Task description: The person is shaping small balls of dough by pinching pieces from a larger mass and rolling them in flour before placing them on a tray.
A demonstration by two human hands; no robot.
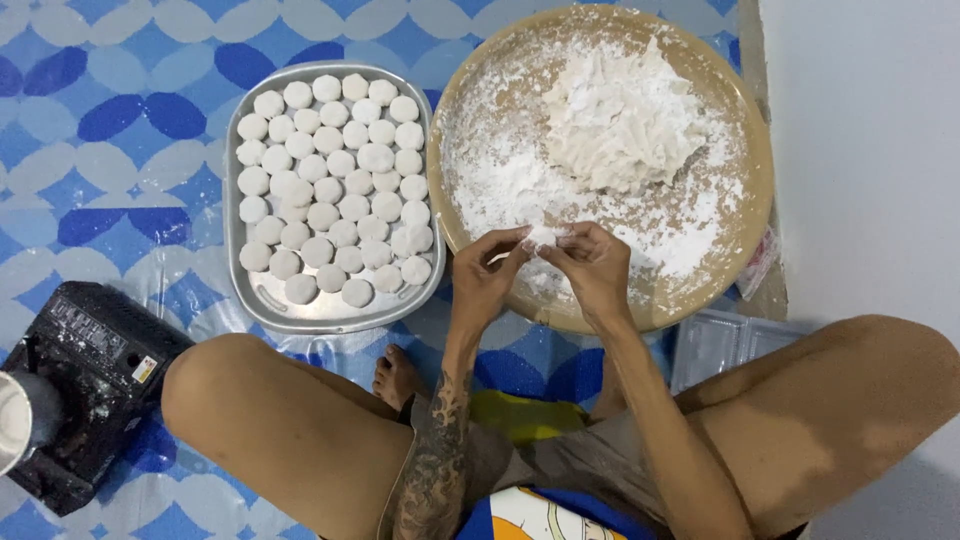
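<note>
Left hand (487, 272) and right hand (592, 265) pinch one small white dough lump (543, 236) between fingertips – at the round floured tan tray's (752, 240) six o'clock rim (near the edge); it could drop off.

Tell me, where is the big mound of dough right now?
In the head view the mound of dough sits in the upper right, on the floured round tray, beyond both hands and right of the metal tray.

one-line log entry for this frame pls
left hand: pinching small dough piece | right hand: pinching same piece | over: floured round tray | dough mound: on it | metal tray: dough balls
</note>
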